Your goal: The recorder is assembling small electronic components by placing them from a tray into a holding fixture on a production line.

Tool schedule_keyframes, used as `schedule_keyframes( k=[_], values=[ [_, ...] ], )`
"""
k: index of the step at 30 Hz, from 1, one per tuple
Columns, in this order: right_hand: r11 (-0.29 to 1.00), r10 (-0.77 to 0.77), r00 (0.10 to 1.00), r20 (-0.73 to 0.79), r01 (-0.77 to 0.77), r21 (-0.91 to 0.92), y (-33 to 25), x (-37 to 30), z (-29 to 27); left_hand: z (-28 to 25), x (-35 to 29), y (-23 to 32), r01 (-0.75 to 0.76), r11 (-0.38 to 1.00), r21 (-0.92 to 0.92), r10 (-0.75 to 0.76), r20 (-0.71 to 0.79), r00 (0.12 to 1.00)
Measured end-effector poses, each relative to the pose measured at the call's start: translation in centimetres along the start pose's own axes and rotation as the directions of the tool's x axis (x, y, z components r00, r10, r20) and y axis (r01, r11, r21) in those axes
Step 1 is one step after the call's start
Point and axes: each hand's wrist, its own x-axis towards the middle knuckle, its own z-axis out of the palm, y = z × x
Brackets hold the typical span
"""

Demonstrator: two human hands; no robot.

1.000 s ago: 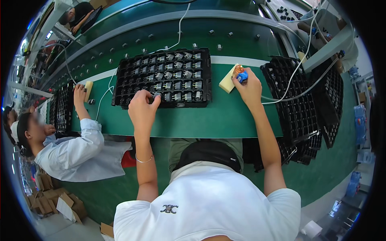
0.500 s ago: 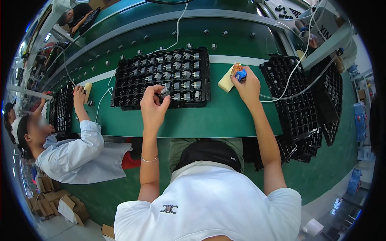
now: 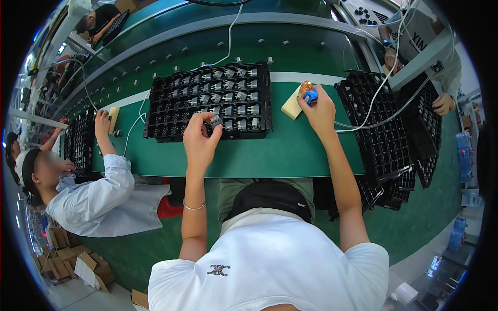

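Note:
Over the near edge of a black compartment tray (image 3: 168, 116), my left hand (image 3: 199, 142) pinches a small grey plug-like part (image 3: 216, 121) between thumb and fingers, its pins pointing up. Several similar grey parts with metal pins (image 3: 240, 111) lie in the tray's far and right compartments. My right hand (image 3: 320, 110) is closed around a small blue object with a coppery top (image 3: 310, 95); its exact kind is unclear. This hand rests beside a pale yellow block (image 3: 291, 108) on the green table (image 3: 249, 158).
More black trays (image 3: 376, 124) are stacked on the right, crossed by a white cable (image 3: 372, 111). Behind the tray, small parts (image 3: 238, 59) sit on a green belt. A co-worker (image 3: 98, 192) sits at left; another person's hand (image 3: 443, 104) shows at far right.
My left hand has shifted slightly right and tilted the grey part so its pins show. The belt's parts have slid left. At far right, the other person's hand has come into view by the trays.

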Motion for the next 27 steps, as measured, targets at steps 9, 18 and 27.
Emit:
schedule_keyframes(
  k=[9,18,27],
  values=[
    [1.000,0.011,1.000,0.006,-0.011,0.016,-0.1,0.0,0.0,-0.3,-0.1,0.5,0.030,0.999,0.038,-0.031,0.025,0.999],
    [0.999,-0.020,1.000,-0.016,0.020,0.029,0.3,0.9,0.5,-0.1,-0.1,0.0,0.003,1.000,0.017,-0.003,0.004,1.000],
    [0.995,-0.100,0.991,-0.085,0.099,-0.011,3.6,11.1,3.4,-0.4,-0.1,0.7,0.038,0.999,0.027,-0.038,0.016,0.999]
  ],
)
